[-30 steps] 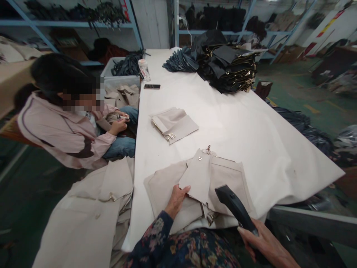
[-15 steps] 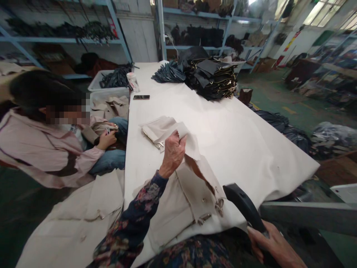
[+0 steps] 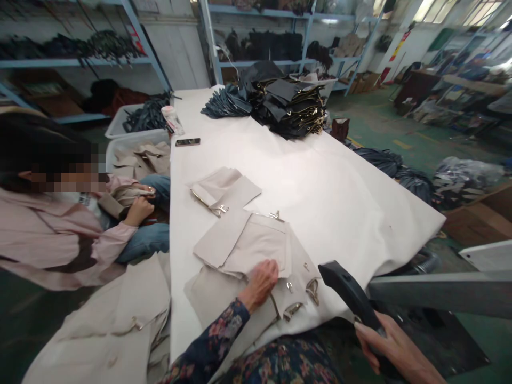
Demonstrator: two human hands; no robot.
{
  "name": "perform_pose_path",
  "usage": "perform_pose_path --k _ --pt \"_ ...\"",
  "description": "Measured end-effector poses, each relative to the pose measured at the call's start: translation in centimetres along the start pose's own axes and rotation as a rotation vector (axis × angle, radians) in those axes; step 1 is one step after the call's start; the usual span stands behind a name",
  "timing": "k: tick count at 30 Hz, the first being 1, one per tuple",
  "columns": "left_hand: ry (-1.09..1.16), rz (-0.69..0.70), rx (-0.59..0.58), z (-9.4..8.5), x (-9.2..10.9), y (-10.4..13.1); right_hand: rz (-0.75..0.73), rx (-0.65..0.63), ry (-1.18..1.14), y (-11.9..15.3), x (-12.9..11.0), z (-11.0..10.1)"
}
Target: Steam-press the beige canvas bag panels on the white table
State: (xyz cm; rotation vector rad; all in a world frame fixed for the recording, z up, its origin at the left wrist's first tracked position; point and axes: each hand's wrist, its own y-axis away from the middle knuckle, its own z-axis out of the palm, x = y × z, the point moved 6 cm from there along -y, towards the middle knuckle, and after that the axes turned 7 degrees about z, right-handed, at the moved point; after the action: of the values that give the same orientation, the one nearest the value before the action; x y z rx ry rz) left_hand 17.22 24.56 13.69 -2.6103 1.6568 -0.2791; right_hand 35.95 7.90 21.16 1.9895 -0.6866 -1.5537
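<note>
My left hand [image 3: 264,280] is closed at the lower edge of a beige fabric piece [image 3: 260,240], its fingers curled and slightly blurred. That piece has a wide flap and a metal clasp at its far edge. It lies over other beige pieces [image 3: 224,288] with metal rings and clasps near the table's front. Beyond it lies another beige piece with a metal-trimmed edge [image 3: 226,186]. My right hand [image 3: 394,346] is wrapped round a black curved handheld tool [image 3: 348,290], its blunt end raised beside the table edge; the tool's kind is unclear.
A white-covered table [image 3: 340,202] bears a phone [image 3: 188,142], a canister [image 3: 172,118] and a dark pile with gold rings [image 3: 288,101]. At left a seated person [image 3: 48,224] handles beige fabric. More beige pieces [image 3: 104,320] hang at left front; a grey metal bar [image 3: 432,290] stands right.
My left hand has come down and nearer with the raised beige piece, which now lies flat over the others. The view has turned slightly right. My right hand still grips the black tool.
</note>
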Motion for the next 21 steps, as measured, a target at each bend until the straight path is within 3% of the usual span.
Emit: perform_pose_path --k 2,5,11,21 --pt "0.031 -0.090 0.025 3.2 0.0 2.4 0.000 -0.017 -0.013 -0.3 0.1 0.5" --pt "0.084 -0.208 0.087 5.3 -0.5 4.7 0.047 -0.065 -0.048 -0.9 0.7 1.6" --pt "0.173 -0.243 0.162 6.1 -1.1 5.4 0.036 -0.182 -0.040 -2.6 0.1 4.4" --pt "0.220 -0.233 0.203 6.3 -1.1 5.6 0.051 -0.282 0.051 -6.5 -2.3 7.1"
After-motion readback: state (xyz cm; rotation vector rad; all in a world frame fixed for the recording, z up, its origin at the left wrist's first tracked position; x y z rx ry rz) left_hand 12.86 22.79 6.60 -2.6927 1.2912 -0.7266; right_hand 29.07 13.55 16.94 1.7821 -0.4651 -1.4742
